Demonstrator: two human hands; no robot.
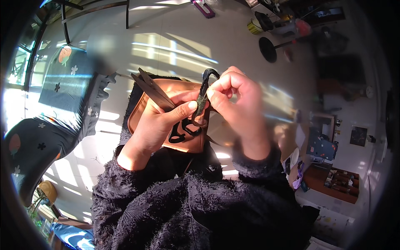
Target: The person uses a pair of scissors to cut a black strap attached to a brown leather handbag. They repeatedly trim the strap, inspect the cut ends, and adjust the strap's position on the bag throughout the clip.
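My left hand (pixel 158 125) grips dark scissors (pixel 158 93), blades pointing up-left, along with a looped dark braided strap (pixel 204 83). Its thumb lies on a greenish wrapping (pixel 201 102) around the strap. Black scissor handles show below that hand. My right hand (pixel 237 104) has its thumb and forefinger pinched beside the strap, just above the wrapping; what exactly they hold is too small to tell. Beneath both hands lies a tan bag (pixel 191 146) on something dark and fuzzy.
A sofa (pixel 62 104) with a flower-patterned cover stands left, a metal frame (pixel 93 10) behind it. Sunlit tiled floor (pixel 108 175) surrounds me. A round black base (pixel 266 49) and assorted items lie at upper right. A wooden compartment box (pixel 341 183) is at lower right.
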